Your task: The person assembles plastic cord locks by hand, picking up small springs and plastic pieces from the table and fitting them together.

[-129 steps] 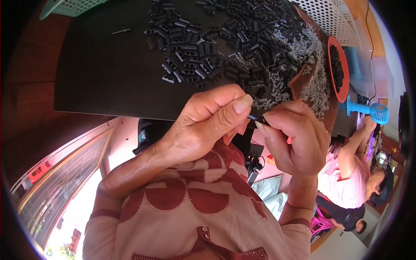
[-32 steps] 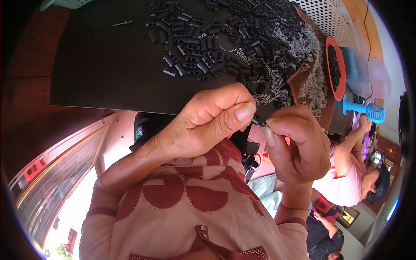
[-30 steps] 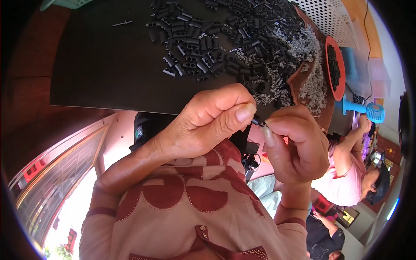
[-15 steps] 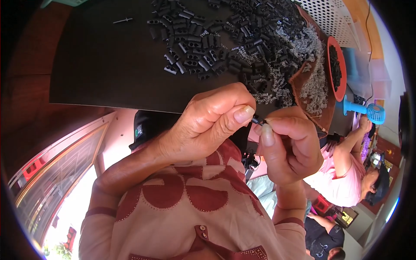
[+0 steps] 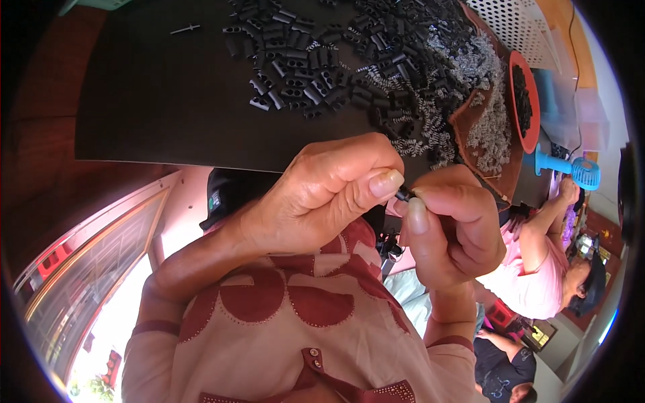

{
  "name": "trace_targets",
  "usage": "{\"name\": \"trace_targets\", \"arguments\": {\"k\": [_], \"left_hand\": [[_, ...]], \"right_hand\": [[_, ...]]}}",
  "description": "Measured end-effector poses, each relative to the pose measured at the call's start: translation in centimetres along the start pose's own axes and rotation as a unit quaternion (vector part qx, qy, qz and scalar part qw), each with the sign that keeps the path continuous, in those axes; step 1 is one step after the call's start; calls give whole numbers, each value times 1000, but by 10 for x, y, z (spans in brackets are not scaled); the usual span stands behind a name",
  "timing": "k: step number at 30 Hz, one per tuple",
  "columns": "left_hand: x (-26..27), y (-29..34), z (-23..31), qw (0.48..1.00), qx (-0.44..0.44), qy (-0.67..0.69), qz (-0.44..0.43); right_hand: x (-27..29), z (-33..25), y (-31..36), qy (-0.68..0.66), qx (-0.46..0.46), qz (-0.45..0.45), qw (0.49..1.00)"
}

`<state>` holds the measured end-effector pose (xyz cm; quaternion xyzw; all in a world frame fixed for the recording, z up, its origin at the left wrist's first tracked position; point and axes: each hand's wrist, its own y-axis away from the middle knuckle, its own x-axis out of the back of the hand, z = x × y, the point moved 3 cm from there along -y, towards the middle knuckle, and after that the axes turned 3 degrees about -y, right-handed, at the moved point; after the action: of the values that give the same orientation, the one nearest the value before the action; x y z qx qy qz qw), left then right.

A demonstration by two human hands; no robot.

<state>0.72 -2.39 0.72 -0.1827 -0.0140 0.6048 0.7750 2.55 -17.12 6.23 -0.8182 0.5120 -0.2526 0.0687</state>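
Note:
Both hands meet in front of my chest, at the near edge of the table, around a small black plastic piece. My left hand is closed, thumb pressed against the curled fingers at one end of the piece. My right hand pinches the other end between thumb and forefinger, its remaining fingers curled in. Most of the piece is hidden by the fingertips. Beyond the hands lie many black plastic parts with round holes, like cord-lock bodies. Small metal springs are scattered among them.
A heap of clear and silvery small parts lies on a brown cloth. To the right are an orange-red bowl of black bits and a blue fan. A thin pin-like part lies far left. Two people sit at the right.
Both hands have shifted slightly right and stay closed around the black piece. The table and its parts appear slightly displaced in the view.

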Motion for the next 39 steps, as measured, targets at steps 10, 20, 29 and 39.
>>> {"name": "trace_targets", "arguments": {"k": [10,20,29,39], "left_hand": [[5,3,-3,998,-12,-54,11],[3,4,-3,999,44,-5,12],[4,2,-2,999,38,-25,4],[10,2,-3,998,65,7,19]], "right_hand": [[0,5,2,-91,-19,-6,996],[0,5,1,-77,-9,5,997],[-2,1,-1,-20,13,-2,1000],[-1,-4,-6,-15,-9,-12,1000]]}}
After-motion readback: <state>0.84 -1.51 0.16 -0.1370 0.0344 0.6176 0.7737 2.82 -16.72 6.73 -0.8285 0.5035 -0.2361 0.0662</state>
